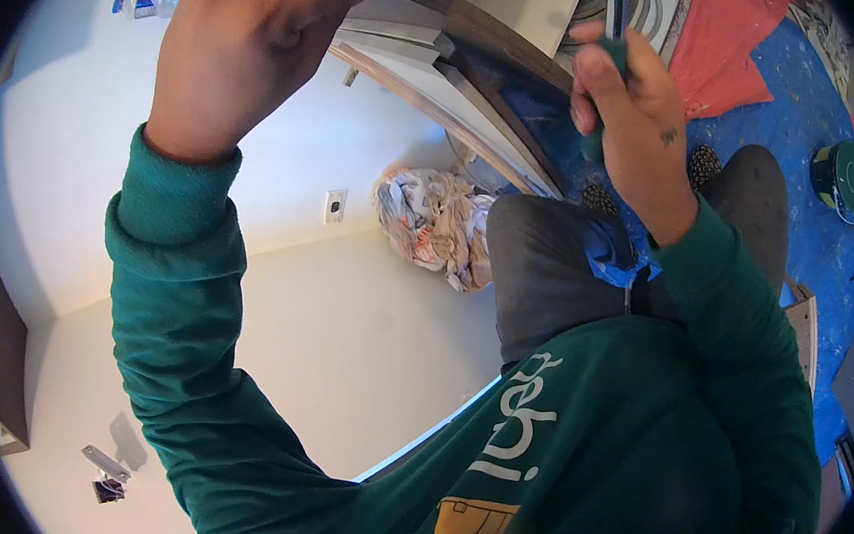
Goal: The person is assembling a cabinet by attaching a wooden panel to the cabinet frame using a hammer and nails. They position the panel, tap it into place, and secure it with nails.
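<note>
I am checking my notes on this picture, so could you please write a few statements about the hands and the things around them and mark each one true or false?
1. The right hand grips a dark green handle. True.
2. The left hand is raised up at the edge of a pale panel. True.
3. The floor sheet is yellow. False: it is blue.
4. A crumpled cloth lies near the wall socket. True.
5. The sleeves are red. False: they are green.
</note>
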A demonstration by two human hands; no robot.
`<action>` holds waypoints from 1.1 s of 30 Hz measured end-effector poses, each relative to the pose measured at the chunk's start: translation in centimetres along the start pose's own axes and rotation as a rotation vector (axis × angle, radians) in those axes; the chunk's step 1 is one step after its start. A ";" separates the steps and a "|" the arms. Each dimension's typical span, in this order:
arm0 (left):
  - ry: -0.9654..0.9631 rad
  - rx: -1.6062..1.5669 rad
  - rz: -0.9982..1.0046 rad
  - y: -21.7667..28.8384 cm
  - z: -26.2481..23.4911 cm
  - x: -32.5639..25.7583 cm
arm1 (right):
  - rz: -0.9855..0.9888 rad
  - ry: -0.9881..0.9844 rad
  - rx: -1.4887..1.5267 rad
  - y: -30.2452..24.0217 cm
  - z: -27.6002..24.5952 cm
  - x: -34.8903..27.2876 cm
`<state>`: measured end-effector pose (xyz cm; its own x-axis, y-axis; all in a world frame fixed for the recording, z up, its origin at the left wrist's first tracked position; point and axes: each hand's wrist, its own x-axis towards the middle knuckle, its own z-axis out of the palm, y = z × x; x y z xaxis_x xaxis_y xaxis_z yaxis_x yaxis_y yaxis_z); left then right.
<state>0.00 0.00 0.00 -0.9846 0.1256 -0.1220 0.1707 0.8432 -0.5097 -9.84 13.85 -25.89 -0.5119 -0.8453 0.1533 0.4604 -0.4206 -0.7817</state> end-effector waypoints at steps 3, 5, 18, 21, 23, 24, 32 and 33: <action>0.046 -0.016 0.029 0.2 0.0 0.3 | 0.174 -0.001 0.072 -0.3 -0.3 -2.8; 0.107 -0.066 0.018 0.1 0.6 -0.2 | 0.293 0.005 0.173 -0.5 0.6 -4.2; 0.107 -0.109 0.052 0.0 0.4 0.1 | 0.174 -0.114 0.261 0.3 5.4 -4.0; 0.133 -0.117 0.065 -0.2 0.7 0.0 | 0.205 -0.127 0.199 1.5 5.9 -4.0; 0.142 -0.113 0.073 -0.3 0.8 0.2 | 0.211 -0.164 0.143 2.4 5.8 -3.6; 0.135 -0.111 0.068 -0.2 0.7 0.0 | 0.198 -0.152 0.123 2.3 5.8 -3.6; 0.094 -0.095 0.030 0.2 0.3 0.1 | 0.175 -0.103 0.240 1.6 6.0 -4.4; 0.113 -0.101 0.043 0.3 0.3 0.3 | 0.189 -0.122 0.219 1.7 5.8 -4.1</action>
<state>-0.24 0.09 -0.43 -0.9755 0.2159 -0.0422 0.2136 0.8833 -0.4173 -2.72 14.69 -24.30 -0.3177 -0.9430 0.0988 0.6915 -0.3017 -0.6563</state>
